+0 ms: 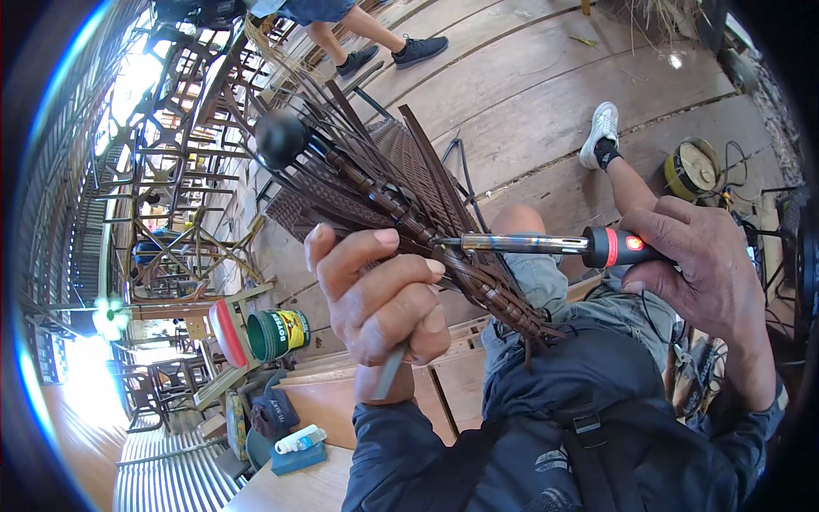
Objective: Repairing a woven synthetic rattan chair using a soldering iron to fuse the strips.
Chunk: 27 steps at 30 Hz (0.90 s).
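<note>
My left hand (380, 294) grips a bundle of dark brown wicker strips (401, 209) woven around a rod with a black ball end (280, 136); a thin grey strip pokes down out of that fist. My right hand (695, 260) holds a soldering-iron-like tool by its black and red handle (616, 247). The tool's metal shaft (512, 244) points left, its tip touching the strips beside my left fingers. A woven dark panel (388, 149) lies behind the bundle.
Stacked bare chair frames (171, 171) fill the left. A green tin (277, 333) and a red-faced block (228, 333) sit on a low wooden bench. A round tin (691, 169) and cables lie on the plank floor at right. Another person's legs (358, 34) stand at top.
</note>
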Each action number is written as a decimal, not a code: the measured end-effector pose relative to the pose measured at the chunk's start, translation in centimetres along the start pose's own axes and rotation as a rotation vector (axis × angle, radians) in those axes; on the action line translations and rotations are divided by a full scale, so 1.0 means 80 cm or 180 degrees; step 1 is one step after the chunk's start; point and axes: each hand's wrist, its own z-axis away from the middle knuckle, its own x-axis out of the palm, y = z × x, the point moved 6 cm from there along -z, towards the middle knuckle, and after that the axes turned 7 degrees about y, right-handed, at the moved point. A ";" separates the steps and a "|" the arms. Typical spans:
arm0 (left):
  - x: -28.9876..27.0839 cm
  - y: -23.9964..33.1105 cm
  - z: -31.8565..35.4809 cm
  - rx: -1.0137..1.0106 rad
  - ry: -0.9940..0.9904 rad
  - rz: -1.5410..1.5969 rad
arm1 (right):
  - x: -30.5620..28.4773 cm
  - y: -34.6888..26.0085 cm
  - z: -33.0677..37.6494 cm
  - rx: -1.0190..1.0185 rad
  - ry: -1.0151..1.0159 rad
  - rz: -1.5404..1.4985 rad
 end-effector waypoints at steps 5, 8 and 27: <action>-0.003 0.003 0.016 0.0061 0.0200 -0.0191 | -0.001 -0.002 -0.003 -0.0216 0.0050 -0.0015; -0.002 0.003 0.018 -0.0112 0.0199 -0.0203 | -0.005 0.000 -0.004 -0.0226 0.0030 -0.0010; 0.000 -0.004 0.034 -0.0139 0.0337 -0.0017 | -0.014 -0.007 -0.007 -0.0290 -0.0085 0.0261</action>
